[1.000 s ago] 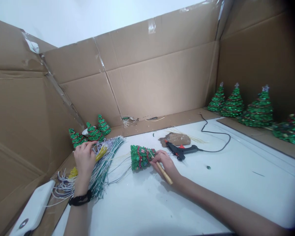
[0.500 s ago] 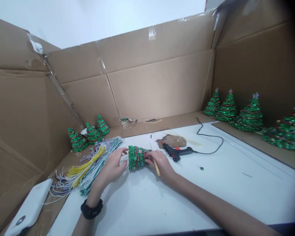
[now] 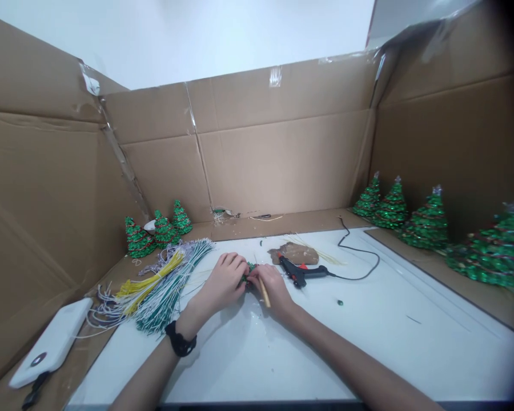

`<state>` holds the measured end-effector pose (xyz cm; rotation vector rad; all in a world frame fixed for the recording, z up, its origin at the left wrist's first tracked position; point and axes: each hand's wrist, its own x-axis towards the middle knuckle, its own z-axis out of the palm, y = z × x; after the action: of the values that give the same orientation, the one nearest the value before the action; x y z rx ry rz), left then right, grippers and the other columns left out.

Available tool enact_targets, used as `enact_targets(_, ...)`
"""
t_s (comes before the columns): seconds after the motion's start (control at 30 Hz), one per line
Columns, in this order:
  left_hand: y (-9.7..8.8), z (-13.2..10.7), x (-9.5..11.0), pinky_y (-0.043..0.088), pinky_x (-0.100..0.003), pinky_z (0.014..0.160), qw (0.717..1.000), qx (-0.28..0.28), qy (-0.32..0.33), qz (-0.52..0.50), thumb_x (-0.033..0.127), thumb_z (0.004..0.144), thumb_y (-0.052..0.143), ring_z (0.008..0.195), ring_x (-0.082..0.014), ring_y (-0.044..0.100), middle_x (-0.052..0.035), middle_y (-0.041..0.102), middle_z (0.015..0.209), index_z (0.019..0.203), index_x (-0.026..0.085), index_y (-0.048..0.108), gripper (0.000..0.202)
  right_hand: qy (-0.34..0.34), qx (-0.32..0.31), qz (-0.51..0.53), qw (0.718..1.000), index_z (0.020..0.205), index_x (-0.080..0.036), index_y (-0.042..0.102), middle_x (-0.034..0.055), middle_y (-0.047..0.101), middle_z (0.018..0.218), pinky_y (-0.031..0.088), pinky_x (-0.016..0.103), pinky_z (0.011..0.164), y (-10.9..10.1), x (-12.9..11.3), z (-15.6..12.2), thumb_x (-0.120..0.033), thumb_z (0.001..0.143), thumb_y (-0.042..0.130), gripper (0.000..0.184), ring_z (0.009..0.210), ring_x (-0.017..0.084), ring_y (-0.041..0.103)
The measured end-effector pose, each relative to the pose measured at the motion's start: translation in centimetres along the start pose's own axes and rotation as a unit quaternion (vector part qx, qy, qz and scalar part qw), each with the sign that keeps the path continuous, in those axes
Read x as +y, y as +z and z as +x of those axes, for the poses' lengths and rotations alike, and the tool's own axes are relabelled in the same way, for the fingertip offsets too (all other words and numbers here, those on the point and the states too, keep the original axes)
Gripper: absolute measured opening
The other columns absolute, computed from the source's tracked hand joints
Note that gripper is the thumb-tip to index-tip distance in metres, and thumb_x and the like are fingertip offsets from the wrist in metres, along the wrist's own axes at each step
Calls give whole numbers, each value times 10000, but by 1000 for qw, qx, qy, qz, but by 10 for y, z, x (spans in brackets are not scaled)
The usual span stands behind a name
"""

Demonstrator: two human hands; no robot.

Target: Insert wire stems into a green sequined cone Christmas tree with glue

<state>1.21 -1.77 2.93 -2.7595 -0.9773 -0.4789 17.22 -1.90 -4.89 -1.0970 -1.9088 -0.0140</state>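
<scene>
My left hand is curled over a small green sequinned Christmas tree lying on the white table; only a sliver of green shows between my hands. My right hand grips the tree's other end and also holds a thin wooden stick that points toward me. A black band sits on my left wrist.
A bundle of green, white and yellow wires lies left of my hands. A black glue gun with its cord lies just right, by a brown scrap. Finished trees stand at left and right. A white device lies at lower left. Cardboard walls surround the table.
My left hand left the wire bundle, moved right and closed over the tree. Both hands now cover the tree. The camera tilted slightly.
</scene>
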Motion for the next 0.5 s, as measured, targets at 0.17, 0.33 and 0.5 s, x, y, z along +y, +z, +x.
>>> enact_targets(0.17, 4, 2, 0, 363, -400, 881, 1000, 14, -5, 6, 204, 804, 546, 1012, -242, 445, -55, 562, 974, 842, 200, 516, 49, -14, -1, -1, 1000, 780, -191, 499, 34, 578, 755, 388, 313, 650, -1, 0, 1, -102, 875, 458, 137, 707, 203, 522)
enact_targets(0.33, 12, 2, -2, 348, -400, 885, 999, 32, -17, 3, 257, 826, 566, 1030, -237, 443, -48, 586, 992, 842, 200, 539, 65, -11, 24, 31, 999, 752, -200, 466, 25, 554, 721, 381, 300, 622, -4, -1, 1, -110, 892, 391, 183, 677, 189, 503)
enact_targets(0.5, 13, 3, -2, 328, -393, 899, 998, 49, -24, -21, 226, 863, 533, 1023, -224, 460, -19, 644, 958, 804, 200, 587, 84, -12, 51, 75, 996, 725, -208, 441, 18, 539, 689, 378, 295, 611, -10, -5, 0, -211, 937, 344, 233, 646, 177, 488)
